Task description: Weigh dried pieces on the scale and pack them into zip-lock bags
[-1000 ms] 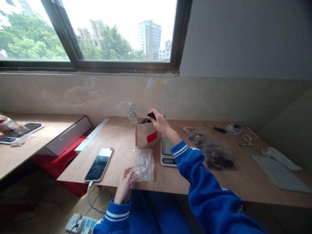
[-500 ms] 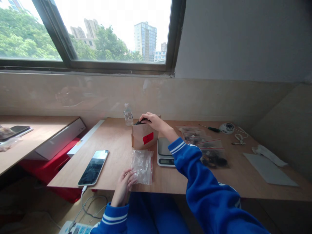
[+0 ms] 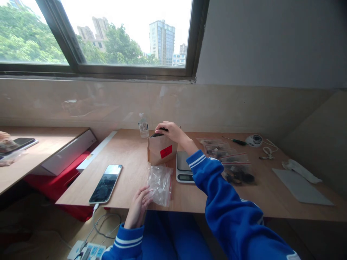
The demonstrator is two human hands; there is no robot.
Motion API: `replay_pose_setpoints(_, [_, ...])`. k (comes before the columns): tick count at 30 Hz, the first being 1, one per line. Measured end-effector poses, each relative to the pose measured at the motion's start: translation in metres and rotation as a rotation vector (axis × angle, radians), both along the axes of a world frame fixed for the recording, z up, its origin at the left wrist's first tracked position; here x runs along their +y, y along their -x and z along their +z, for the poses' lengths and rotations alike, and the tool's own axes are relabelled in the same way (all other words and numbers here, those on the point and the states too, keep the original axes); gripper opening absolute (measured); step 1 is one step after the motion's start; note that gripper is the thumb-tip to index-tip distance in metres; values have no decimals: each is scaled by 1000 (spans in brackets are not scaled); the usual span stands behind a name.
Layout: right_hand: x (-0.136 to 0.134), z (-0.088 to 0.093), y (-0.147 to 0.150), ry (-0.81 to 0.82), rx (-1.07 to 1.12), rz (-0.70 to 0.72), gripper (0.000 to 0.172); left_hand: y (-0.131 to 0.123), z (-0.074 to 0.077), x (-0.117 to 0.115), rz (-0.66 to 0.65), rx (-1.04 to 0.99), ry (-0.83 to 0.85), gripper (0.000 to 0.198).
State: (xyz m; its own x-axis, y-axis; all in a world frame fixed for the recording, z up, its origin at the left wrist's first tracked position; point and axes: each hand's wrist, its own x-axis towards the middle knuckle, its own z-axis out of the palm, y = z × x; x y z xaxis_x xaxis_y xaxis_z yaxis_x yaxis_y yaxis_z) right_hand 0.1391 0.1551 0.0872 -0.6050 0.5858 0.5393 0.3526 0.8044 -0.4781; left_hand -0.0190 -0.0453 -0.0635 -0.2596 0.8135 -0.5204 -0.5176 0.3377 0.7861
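Over the paper bag (image 3: 156,151), a dark object (image 3: 164,129) is gripped beneath the right hand (image 3: 175,131).

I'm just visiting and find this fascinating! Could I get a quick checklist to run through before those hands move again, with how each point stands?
1. Brown paper bag standing upright: ok.
2. Right-hand grip on the black item at the paper bag's mouth: ok, though much of the item is hidden.
3. Left-hand grip touching the clear zip bag: ok, at its left side.
4. Clear zip bag open: cannot tell.
5. Digital scale readout legible: not ok, too small here.
6. Smartphone lying flat, cable attached: ok.
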Motion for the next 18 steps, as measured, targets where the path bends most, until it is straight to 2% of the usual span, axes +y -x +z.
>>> replay_pose_setpoints(7, [0,-4,-5,23,22,58,20,2,-1,-1,14,-14,-13,19])
replay_pose_setpoints(14, [1,-1,-5,5,-73,-67,28,1,-3,3,17,-24,1,17])
replay_pose_setpoints(18, [2,1,-6,4,23,-109,34,0,-3,5,17,-33,-10,19])
